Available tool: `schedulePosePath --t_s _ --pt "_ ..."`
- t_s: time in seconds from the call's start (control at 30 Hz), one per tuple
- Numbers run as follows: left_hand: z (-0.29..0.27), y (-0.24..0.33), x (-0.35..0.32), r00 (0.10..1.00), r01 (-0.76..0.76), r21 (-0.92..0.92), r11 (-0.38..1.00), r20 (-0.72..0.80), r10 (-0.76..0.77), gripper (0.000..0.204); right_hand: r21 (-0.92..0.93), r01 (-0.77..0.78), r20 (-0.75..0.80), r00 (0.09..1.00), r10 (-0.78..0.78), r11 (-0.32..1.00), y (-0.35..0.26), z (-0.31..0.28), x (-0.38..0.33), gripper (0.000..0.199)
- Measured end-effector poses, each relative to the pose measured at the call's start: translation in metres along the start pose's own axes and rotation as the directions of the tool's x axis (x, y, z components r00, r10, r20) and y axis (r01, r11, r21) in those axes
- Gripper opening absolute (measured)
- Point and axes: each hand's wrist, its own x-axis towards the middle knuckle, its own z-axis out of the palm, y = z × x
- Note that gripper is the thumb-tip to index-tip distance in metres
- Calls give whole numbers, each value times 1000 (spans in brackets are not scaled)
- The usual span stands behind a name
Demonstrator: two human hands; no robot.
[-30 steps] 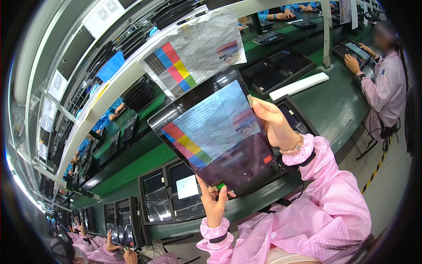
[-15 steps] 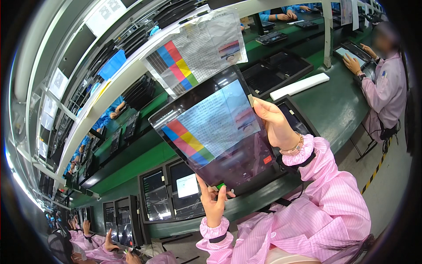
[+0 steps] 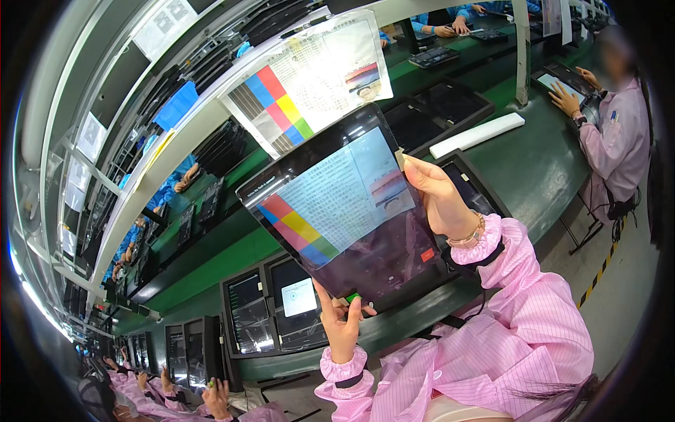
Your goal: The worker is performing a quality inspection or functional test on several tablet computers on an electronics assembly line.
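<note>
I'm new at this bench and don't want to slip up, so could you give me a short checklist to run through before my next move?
1. Right hand on the tablet, at its right edge: ok.
2. Left hand at the tablet's lower edge: ok.
3. Colour-block sheet visible on the tablet's screen: ok.
4. Free compartment in the black tray at lower left: not ok, a device lies in each.
5. Tablet's back unmarked: cannot tell, it faces away.
</note>
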Motion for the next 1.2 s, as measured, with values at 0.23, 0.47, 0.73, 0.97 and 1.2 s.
schedulePosePath --t_s 0.23,0.47,0.73,0.97,1.2 --pt "-1 0 -1 1000 5 3 1000 2 -5 81 -7 -16 6 1000 16 1000 4 -6 0 41" --pt "-1 1 -1 1000 -1 25 1000 1 1 80 13 -10 -6 1000 10 1000 3 -2 0 32" --pt "-1 -1 -3 999 33 -4 999 -20 -33 82 18 -21 12 1000 20 1000 1 -2 -2 32" --pt "-7 -15 -3 965 -188 298 936 -124 233 71 107 -122 105 988 111 987 21 -12 -11 41" --pt "28 -8 -6 919 89 -273 958 -349 -185 55 139 -306 39 952 304 942 39 -29 -15 35"
